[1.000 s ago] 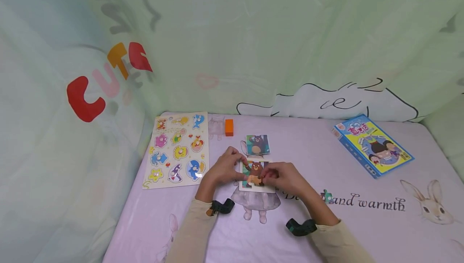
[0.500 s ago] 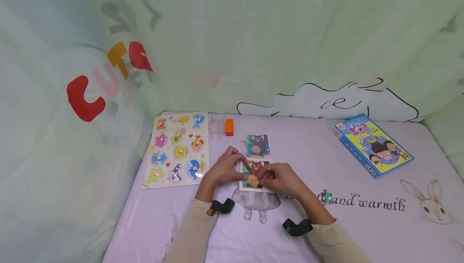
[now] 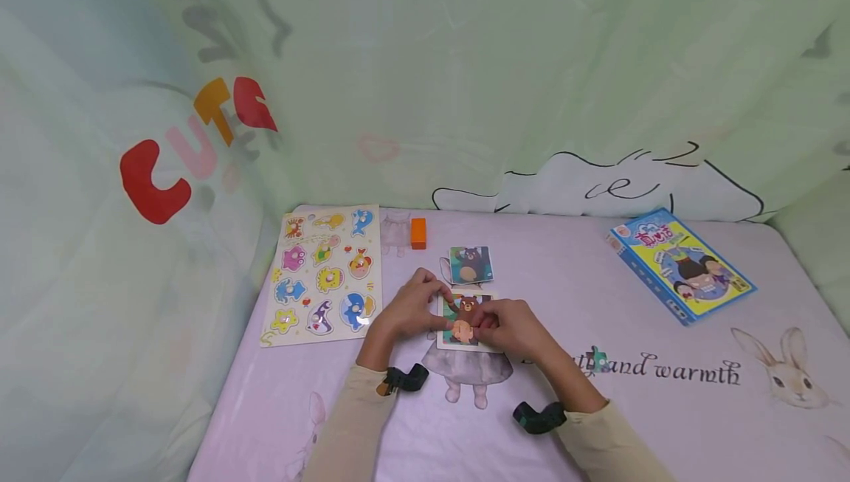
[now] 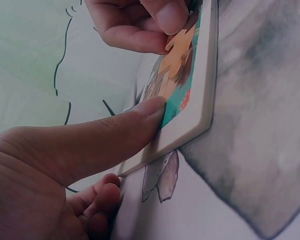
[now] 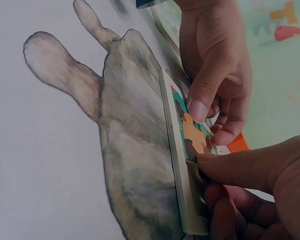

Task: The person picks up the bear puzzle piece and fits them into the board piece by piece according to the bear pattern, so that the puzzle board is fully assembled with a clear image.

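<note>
A small bear jigsaw puzzle lies in its white-rimmed board (image 3: 465, 347) before me. My left hand (image 3: 413, 306) holds the board at its left side; in the left wrist view its thumb (image 4: 150, 107) presses on the laid pieces. Over the right part of the picture, my right hand (image 3: 514, 325) pinches a jigsaw piece (image 5: 190, 149) between thumb and finger. An orange belly piece (image 5: 192, 131) shows beside it. The right fingers cover the board's right part. Just beyond the board lies a square bear picture card (image 3: 471, 266).
A loose teal jigsaw piece (image 3: 599, 361) lies to the right. At the left is a sea-animal peg board (image 3: 375, 246), with an orange block (image 3: 418, 234) near it. A blue and yellow box (image 3: 684, 268) stands at the back right, before a hanging curtain (image 3: 531, 83).
My right hand has shifted slightly left over the board with the jigsaw piece, and its wrist has moved left. The left hand has kept its place.
</note>
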Demonstrator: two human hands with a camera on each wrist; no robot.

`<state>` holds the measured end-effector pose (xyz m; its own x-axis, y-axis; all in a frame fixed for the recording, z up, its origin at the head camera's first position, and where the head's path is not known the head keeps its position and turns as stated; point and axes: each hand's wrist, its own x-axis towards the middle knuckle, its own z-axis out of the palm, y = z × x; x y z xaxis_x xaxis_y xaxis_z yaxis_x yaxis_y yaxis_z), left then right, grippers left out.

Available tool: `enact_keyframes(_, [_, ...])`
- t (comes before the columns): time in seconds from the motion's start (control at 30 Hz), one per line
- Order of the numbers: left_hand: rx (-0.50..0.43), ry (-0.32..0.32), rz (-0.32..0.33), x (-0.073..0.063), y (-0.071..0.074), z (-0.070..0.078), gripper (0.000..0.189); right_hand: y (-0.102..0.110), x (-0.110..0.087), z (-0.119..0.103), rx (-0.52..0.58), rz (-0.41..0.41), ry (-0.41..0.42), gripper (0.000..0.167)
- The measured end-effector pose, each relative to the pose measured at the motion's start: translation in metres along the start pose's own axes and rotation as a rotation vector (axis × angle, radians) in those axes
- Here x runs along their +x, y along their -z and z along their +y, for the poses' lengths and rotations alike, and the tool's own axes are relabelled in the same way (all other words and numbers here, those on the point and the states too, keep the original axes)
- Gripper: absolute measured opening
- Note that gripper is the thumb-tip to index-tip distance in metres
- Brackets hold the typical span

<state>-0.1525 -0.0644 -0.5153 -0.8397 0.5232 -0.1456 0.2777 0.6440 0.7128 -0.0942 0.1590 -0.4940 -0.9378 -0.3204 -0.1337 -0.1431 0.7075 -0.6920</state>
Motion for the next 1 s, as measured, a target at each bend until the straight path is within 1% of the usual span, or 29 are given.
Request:
enact_keyframes(0.33, [0.001, 0.001, 0.004, 0.0001, -0.0012, -0.0011, 0.033, -0.001, 0.0002, 0.0001, 0.01, -0.02, -0.058, 0.008])
enact_keyframes(0.53, [-0.014, 0.013, 0.006, -0.0004, -0.0022, -0.0014, 0.032, -0.0005, -0.0003, -0.001, 0.008, -0.025, -0.054, 0.008])
enact_keyframes(1.0, [-0.015, 0.019, 0.008, -0.0008, -0.0027, -0.0002, 0.031, -0.0001, 0.0002, -0.0008, 0.01, -0.032, -0.065, 0.009])
